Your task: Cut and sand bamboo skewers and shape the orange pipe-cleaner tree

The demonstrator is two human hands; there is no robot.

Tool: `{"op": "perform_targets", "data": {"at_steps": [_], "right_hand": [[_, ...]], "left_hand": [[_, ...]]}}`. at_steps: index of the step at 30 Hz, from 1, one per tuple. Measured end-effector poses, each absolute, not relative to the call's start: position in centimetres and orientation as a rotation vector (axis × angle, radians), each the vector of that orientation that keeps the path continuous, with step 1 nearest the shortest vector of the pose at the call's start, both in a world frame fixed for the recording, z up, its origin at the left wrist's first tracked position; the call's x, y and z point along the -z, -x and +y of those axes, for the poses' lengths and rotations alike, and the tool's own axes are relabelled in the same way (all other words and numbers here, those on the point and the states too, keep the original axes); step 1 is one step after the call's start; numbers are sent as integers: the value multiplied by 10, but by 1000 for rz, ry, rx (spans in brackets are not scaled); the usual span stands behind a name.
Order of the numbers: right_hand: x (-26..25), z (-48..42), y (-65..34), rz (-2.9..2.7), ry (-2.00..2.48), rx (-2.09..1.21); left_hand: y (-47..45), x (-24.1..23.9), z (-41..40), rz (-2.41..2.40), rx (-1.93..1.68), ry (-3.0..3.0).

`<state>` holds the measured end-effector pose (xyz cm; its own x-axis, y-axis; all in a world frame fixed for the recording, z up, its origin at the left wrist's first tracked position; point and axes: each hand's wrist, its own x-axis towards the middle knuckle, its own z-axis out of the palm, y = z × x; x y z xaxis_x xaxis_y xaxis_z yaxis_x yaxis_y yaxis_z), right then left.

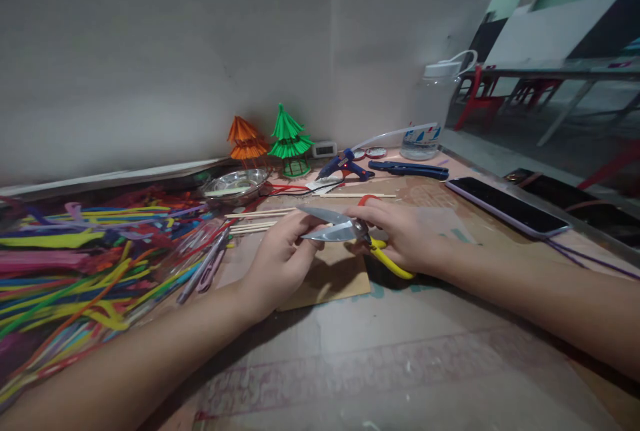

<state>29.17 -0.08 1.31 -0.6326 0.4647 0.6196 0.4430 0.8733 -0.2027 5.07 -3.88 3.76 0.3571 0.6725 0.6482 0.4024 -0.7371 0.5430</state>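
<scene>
My right hand (406, 234) is closed around the yellow-and-red handles of a pair of scissors (350, 231), whose silver blades stand apart and point left. My left hand (280, 259) is pinched at the blade tips; whatever it holds there is too small to make out. Both hands hover over a brown cardboard sheet (330, 277) on the table.
A heap of coloured pipe cleaners (75, 264) fills the left. Wooden sticks (255, 221), a metal bowl (235, 185), orange (246, 139) and green (290, 137) paper pagodas, a blue glue gun (345, 165), a plastic bottle (433, 114) and a phone (505, 205) lie behind and right.
</scene>
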Motion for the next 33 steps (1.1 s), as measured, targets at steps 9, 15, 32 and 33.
{"op": "perform_targets", "data": {"at_steps": [9,15,32,33], "right_hand": [[-13,-4,-293,-2361,714,22],[-15,-5,-294,-2388,730,90],[-7,5,-292,-2199,831,-205],[-7,5,-292,-2213,833,-210]], "left_hand": [[-51,-34,-39,950,-1315,-2298],[-50,-30,-38,931,-1319,-2285],[-52,-39,-39,979,-1284,-2088],[-52,-40,-39,977,-1290,-2085]]}}
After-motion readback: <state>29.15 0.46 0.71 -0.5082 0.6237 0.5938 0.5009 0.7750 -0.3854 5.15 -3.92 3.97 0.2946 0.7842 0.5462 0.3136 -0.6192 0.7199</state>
